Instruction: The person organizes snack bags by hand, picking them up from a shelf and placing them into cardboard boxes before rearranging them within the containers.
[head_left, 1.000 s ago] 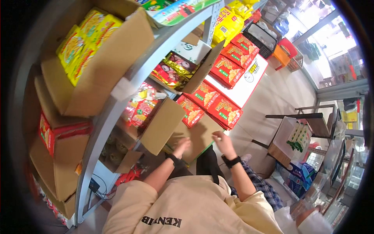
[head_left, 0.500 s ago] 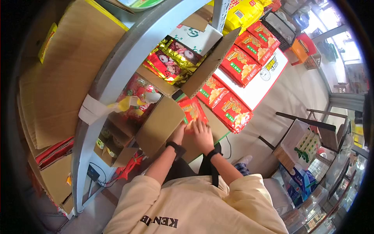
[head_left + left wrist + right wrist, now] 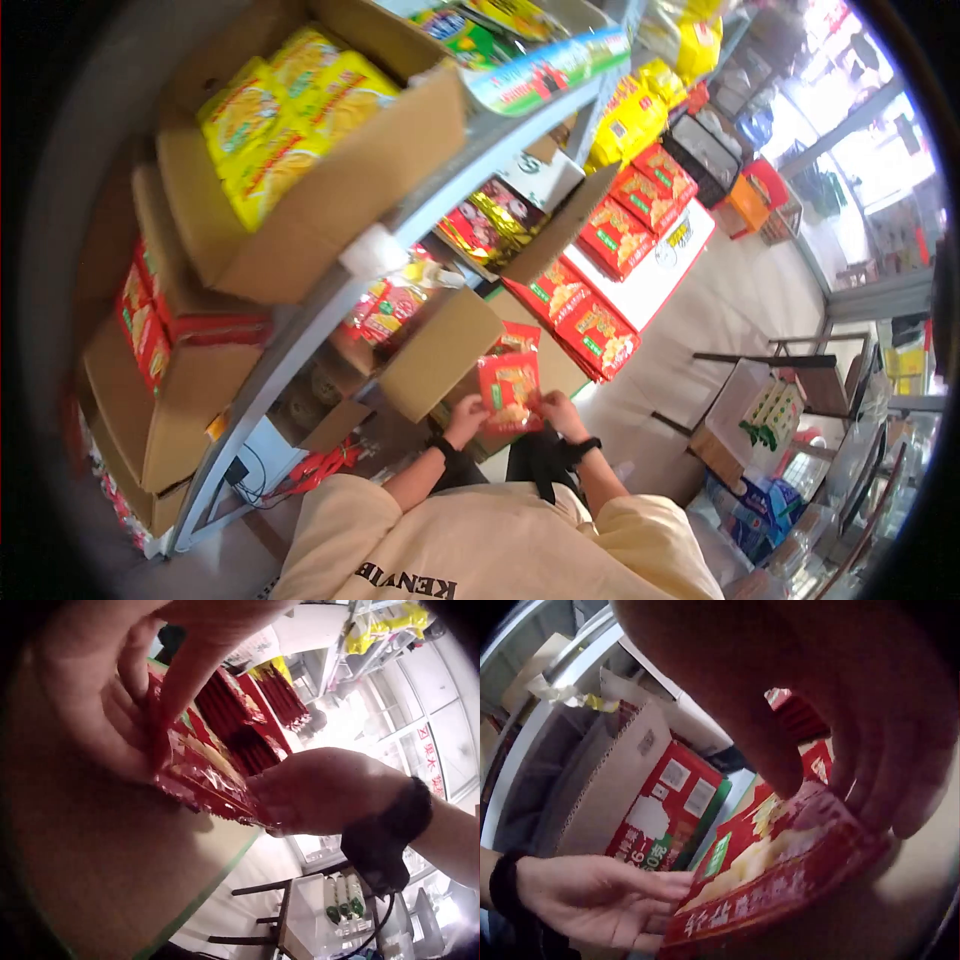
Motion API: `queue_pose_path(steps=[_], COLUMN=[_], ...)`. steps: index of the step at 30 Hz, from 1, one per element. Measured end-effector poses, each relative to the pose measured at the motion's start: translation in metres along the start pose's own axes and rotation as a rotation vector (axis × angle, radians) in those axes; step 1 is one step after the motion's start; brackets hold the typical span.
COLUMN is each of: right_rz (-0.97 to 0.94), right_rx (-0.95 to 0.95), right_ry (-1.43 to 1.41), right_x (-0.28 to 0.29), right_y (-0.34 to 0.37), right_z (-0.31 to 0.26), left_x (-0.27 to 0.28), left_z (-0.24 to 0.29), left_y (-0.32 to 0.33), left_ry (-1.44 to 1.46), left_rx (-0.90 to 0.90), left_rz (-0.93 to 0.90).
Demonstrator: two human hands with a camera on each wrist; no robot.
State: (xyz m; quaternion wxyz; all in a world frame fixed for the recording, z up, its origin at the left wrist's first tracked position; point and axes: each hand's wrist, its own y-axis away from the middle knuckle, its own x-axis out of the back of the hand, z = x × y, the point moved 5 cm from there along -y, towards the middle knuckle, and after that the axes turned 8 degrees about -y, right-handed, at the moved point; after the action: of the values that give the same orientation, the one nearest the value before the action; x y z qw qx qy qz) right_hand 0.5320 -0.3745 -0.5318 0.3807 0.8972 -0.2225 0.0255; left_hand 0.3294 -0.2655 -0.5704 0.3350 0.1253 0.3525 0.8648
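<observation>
Red, white and cream against plain brown

The held packet (image 3: 757, 862) is red, printed with pale yellow food, a green patch and white lettering. The stacked packets (image 3: 597, 335) share its red. One box (image 3: 640, 285) is white, edged in red. The cardboard flap (image 3: 440, 352) is plain brown, the shelf frame (image 3: 480, 165) grey. The shirt (image 3: 500, 530) is cream with black letters.

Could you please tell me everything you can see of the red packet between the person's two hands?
The red packet looks like glossy plastic film, printed with yellowish food, a green label and pale lettering; one edge is toothed. No tear shows. It is held tilted over brown cardboard, the left hand gripping one side and the right hand the other. Another red packet lies just beyond; whether they touch is unclear.
</observation>
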Motion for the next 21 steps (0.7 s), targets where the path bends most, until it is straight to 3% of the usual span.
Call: queue_pose_path(steps=[2,4,6,9,12,16,18,21], right_rz=[-0.011,-0.045,0.018,0.077,-0.056,-0.207,-0.257,-0.328], right_rx=[0.152,0.26,0.193,0.364,0.671,0.824,0.94,1.068], right_ry=[0.017,-0.093,-0.019,-0.102,-0.124,0.044,0.075,-0.142], right_x=[0.009,0.017,0.024,0.018,-0.002,-0.047,-0.068,-0.094], right_y=[0.014,0.037,0.101,0.148,0.176,0.211,0.233,0.265], right_z=[0.016,0.015,-0.058,-0.112,-0.164,-0.233,-0.268,-0.306], left_x=[-0.002,-0.008,-0.007,0.008,0.041,0.09,0.108,0.127], left_z=[0.029,0.073,0.106,0.13,0.185,0.205,0.207,0.204], left_y=[0.025,0.066,0.105,0.146,0.219,0.278,0.304,0.336], left_ry=[-0.183,-0.199,-0.175,-0.138,-0.092,-0.243,0.02,0.143], left_rx=[-0.301,-0.387,-0.387,-0.515,-0.581,-0.807,-0.85,-0.995], left_rz=[-0.05,-0.118,-0.168,-0.174,-0.053,0.333,0.428,0.57])
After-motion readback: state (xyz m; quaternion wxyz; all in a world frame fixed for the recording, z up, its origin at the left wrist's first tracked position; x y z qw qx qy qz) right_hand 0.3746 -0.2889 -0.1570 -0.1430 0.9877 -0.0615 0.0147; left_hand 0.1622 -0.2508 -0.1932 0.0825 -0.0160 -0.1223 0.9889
